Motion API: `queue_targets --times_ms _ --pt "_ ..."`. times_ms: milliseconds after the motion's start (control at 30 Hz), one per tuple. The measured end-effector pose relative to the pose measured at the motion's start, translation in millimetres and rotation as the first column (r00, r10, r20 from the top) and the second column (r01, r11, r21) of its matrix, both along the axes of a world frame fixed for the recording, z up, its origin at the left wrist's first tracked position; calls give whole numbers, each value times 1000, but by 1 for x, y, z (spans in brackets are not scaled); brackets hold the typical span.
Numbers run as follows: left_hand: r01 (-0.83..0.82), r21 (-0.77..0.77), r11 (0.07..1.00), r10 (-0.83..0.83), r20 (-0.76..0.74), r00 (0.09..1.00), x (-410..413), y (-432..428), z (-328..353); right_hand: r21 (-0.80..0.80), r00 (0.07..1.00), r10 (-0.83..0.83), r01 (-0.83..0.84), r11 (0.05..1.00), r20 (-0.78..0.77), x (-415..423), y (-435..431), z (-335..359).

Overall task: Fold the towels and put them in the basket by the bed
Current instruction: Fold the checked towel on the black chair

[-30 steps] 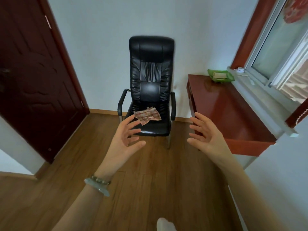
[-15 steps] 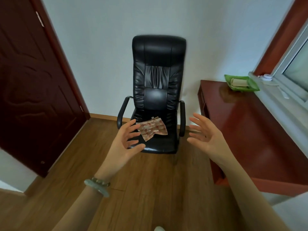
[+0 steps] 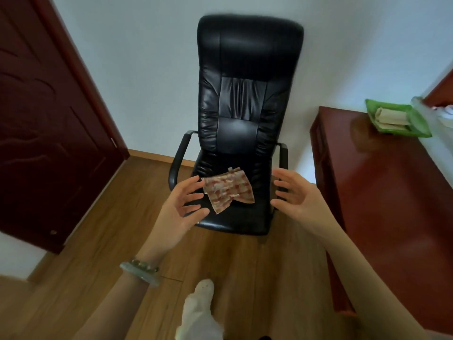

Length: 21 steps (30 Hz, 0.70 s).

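We hold our left hand [image 3: 180, 212] and right hand [image 3: 297, 198] out with fingers spread wide, palms facing each other, holding nothing. The patterned towel [image 3: 228, 192] lies crumpled on the black chair [image 3: 245, 119] seat, between and just beyond our fingertips, seemingly untouched.

Pretty dim overall, soft daylight coming in from the right. Pale sheen on the red desk top [image 3: 382, 192] and on the seat edge of the black chair [image 3: 245, 99]. Mild shadow under the seat on the wood floor [image 3: 98, 241]. Heavy wide-angle bending at the edges, with the dark door [image 3: 44, 119] leaning hard. Motion smear around the chair's top edge and the green tray [image 3: 421, 121]. Blurry white foot [image 3: 201, 307] at the bottom, totally out of focus.
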State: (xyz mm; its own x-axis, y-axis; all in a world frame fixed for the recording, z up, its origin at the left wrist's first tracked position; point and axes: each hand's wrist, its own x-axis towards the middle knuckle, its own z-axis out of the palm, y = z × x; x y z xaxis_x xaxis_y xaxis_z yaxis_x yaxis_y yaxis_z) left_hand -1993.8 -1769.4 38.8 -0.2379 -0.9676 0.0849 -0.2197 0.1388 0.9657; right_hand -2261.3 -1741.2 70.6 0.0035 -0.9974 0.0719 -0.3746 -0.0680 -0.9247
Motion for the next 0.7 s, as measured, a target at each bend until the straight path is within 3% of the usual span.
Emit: queue_targets --times_ms 333,700 --pt "148 143 979 -152 16 988 -3 -172 -48 113 992 -113 118 987 -50 2 -137 -55" --pt "186 339 922 -276 242 930 -8 -287 -160 320 968 -193 235 918 -159 -13 -242 -152"
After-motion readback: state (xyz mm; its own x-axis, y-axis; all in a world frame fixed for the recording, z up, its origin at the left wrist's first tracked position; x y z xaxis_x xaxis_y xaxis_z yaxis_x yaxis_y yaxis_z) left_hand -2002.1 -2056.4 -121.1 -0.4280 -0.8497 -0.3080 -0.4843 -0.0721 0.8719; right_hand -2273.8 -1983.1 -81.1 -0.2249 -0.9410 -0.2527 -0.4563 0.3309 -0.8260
